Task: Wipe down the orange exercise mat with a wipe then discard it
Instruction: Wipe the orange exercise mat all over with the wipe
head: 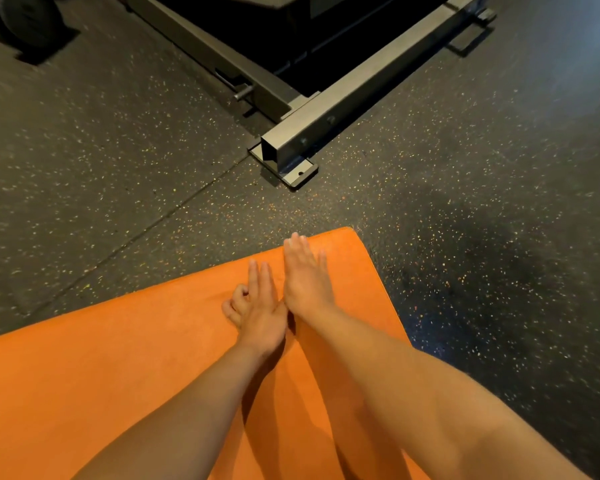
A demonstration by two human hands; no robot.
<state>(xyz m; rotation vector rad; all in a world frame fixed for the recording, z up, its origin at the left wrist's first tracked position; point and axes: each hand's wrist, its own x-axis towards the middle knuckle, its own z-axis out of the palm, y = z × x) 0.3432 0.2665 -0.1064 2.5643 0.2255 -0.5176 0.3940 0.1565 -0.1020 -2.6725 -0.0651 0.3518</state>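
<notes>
On the floor [118, 150], w/ its far right corner just under our fingers, lies the mat [84, 375]; it runs off the bottom and left of view. Our right hand [303, 278] is spread flat on it, fingers straight, tips at the far edge, gripping nothing. Our left hand [257, 313] touches it at the side. Two of its fingers lie straight on the mat and the others curl toward the thumb; we can't tell if anything is pinched there. No wipe shows anywhere, so we reckon the wiping isn't under way, or the wipe is hidden.

Risks, as we judge them:
- The mat's corner looks a bit curled, so a hard push fwd could ruck it or slide the whole mat over the floor.
- Bare palms alone would only smear sweat & grit.
- W/ both hands bunched at one corner, most of the surface, esp. the left stretch, could get missed.
- On a damp mat, leaning palms might slip.

Around us, a grey steel frame [361, 98] w/ a bolted foot plate [291, 174] sits not far beyond the corner, straight ahead; knuckles could hit it on a long stroke. A dark disc [21, 19] at top left is well apart. No bin is in view, so discarding likely means getting up & looking for one.
</notes>
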